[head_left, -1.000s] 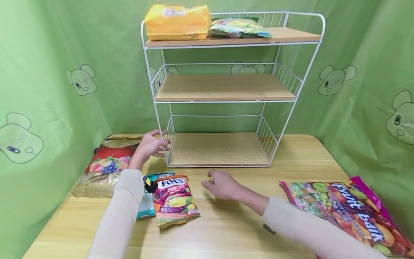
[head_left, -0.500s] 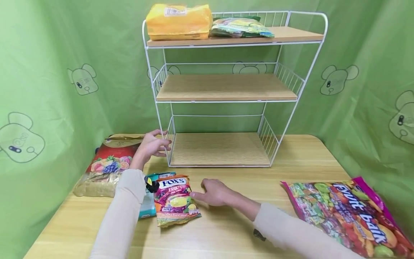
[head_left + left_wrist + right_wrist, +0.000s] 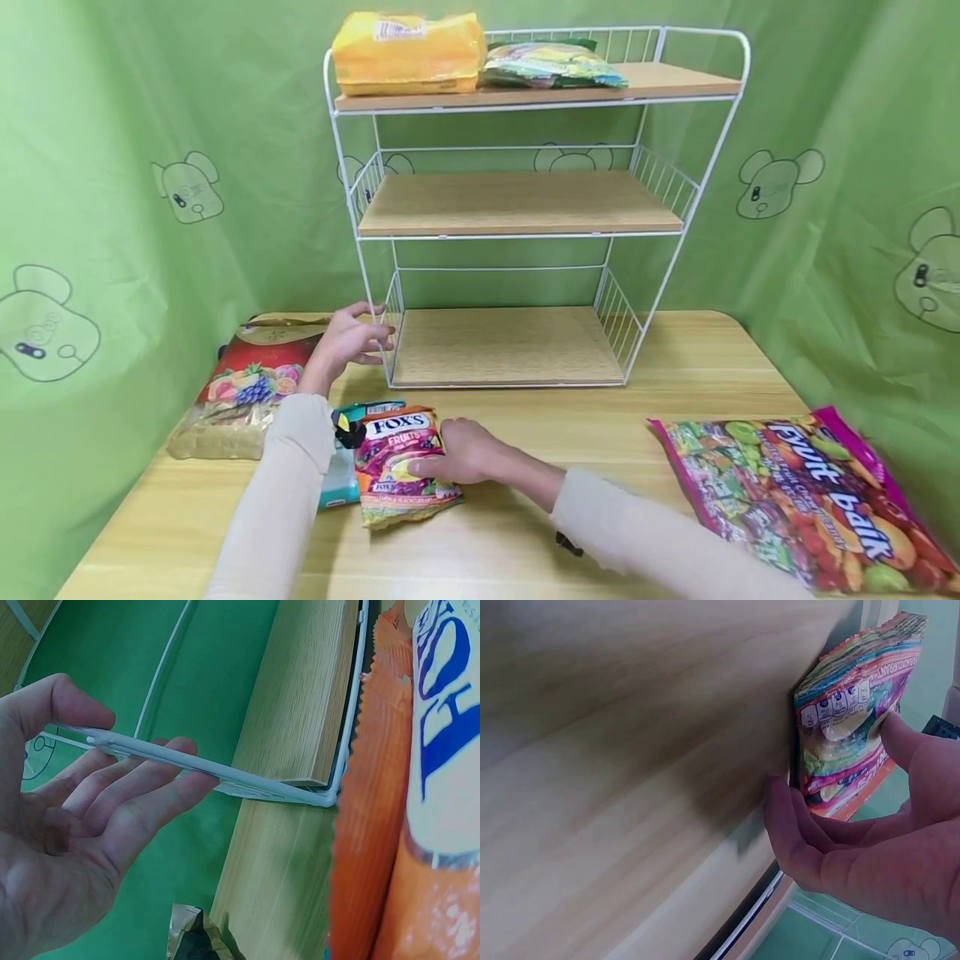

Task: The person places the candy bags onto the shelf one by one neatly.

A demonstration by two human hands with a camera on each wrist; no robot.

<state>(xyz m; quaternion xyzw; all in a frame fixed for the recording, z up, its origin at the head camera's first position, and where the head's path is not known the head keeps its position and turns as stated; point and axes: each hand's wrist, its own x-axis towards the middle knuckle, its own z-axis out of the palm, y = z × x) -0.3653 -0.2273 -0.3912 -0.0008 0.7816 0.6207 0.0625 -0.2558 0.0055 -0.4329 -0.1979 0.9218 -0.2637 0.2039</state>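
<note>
A Fox's fruit candy bag point(image 3: 390, 446) lies face up on the table, partly over a teal packet point(image 3: 342, 483). My right hand point(image 3: 467, 452) is at its right side, thumb across the printed front. In the right wrist view, the thumb presses on the candy bag point(image 3: 847, 727) while the curled fingers sit at its edge. My left hand point(image 3: 348, 337) holds the left front post of a white wire shelf rack point(image 3: 491, 237). The left wrist view shows thumb and fingers on either side of that post point(image 3: 255, 776).
On the top board are a yellow packet point(image 3: 408, 54) and a green packet point(image 3: 551, 65). A red and gold fruit bag point(image 3: 247, 383) lies at left, behind my left forearm. A large Fruit Balik candy bag point(image 3: 802, 500) lies at right. Green fabric point(image 3: 247, 100) surrounds the table.
My right hand has moved left across the table to the Fox's candy bag, and its thumb now lies on the front. The left hand has stayed on the rack post.
</note>
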